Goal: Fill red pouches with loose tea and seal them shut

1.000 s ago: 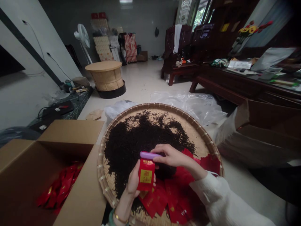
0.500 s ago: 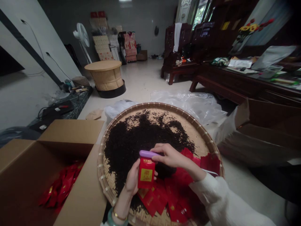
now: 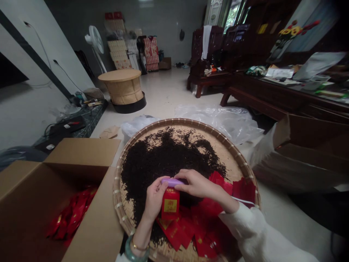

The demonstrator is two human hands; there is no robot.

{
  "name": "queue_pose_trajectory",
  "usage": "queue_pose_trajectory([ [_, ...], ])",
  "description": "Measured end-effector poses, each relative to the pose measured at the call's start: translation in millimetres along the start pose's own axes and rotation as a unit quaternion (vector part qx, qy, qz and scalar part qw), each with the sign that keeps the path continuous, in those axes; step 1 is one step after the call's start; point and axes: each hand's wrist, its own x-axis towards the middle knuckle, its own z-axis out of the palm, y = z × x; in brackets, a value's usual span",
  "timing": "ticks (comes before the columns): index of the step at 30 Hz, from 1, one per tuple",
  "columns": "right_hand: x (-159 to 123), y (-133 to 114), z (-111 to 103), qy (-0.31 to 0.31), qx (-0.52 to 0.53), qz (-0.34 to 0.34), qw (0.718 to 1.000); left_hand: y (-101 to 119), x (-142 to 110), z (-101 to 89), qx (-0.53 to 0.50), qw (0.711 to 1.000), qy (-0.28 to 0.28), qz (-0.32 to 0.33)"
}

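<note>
Left hand point(image 3: 155, 199) and right hand point(image 3: 195, 183) pinching purple sealer point(image 3: 171, 182) across red packet's top point(image 3: 170, 204).

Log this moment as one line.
left hand: on purple tool | right hand: on purple tool | red packet: upright below tool
</note>
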Motion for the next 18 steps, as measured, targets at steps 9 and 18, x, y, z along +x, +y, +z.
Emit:
queue_pose_trajectory([
  [9, -2.5, -2.4, 7.0, -0.002, -0.008, -0.009, 1.000, -10.1, 1.0, -1.4, -0.028, 1.000, -0.004, -0.008],
  [18, -2.3, -2.2, 2.7, 0.018, -0.030, 0.010, 0.999, -12.8, -10.7, 7.1, -0.095, 0.970, -0.152, -0.165],
])
